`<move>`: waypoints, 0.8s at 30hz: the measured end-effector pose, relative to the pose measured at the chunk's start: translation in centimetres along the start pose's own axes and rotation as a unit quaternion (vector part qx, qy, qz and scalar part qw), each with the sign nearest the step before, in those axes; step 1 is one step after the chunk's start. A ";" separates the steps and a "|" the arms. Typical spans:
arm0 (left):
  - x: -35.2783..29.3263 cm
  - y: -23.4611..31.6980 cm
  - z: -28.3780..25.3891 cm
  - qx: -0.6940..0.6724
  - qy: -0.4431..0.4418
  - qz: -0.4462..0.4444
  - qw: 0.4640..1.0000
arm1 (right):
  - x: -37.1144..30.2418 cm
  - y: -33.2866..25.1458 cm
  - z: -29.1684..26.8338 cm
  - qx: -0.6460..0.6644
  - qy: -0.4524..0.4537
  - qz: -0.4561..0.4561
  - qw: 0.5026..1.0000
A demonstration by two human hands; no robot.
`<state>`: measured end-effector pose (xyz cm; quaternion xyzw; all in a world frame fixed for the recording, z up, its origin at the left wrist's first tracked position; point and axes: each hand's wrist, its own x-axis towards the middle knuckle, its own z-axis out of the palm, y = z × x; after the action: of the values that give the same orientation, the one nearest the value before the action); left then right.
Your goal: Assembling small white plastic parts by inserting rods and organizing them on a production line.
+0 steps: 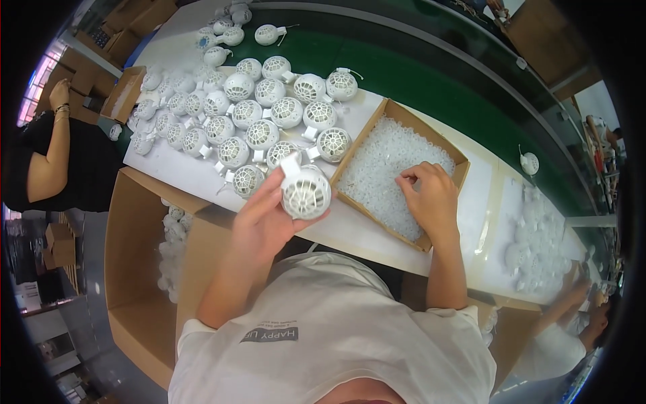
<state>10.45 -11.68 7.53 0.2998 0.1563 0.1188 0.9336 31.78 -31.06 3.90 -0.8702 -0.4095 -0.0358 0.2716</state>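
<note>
My left hand (259,219) holds up a white plastic ball (307,195) with a lattice front and a short square tab on top. Over an open cardboard box (431,139) on my right hovers my right hand (432,195), its thumb and fingers pinched together. Small clear plastic pieces (373,161) fill that box. Whether one sits in the pinch is too small to make out. Many similar white lattice balls (261,135) crowd the table left of the box, just beyond my left hand.
A large cardboard carton (138,269) with white balls inside stands at the table's left front. Behind the table runs a green conveyor belt (404,77). One person (50,161) is at far left, another (552,350) at lower right beside bagged white items (538,242).
</note>
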 end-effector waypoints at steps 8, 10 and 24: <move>1.3 0.0 -3.0 -0.210 -0.139 0.046 0.967 | 0.0 -1.1 -1.0 0.130 0.010 0.083 0.988; 2.1 -0.2 -2.2 -0.220 -0.242 0.077 0.942 | -0.1 -0.8 -1.0 0.130 0.005 0.092 0.987; 2.8 -0.4 1.4 -0.018 -0.100 0.021 0.995 | -0.1 -1.0 -1.0 0.385 -0.015 0.147 0.911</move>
<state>13.57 -11.86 7.76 0.2962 0.0535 0.1102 0.9472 31.11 -31.08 5.14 -0.7492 -0.2627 0.1779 0.5814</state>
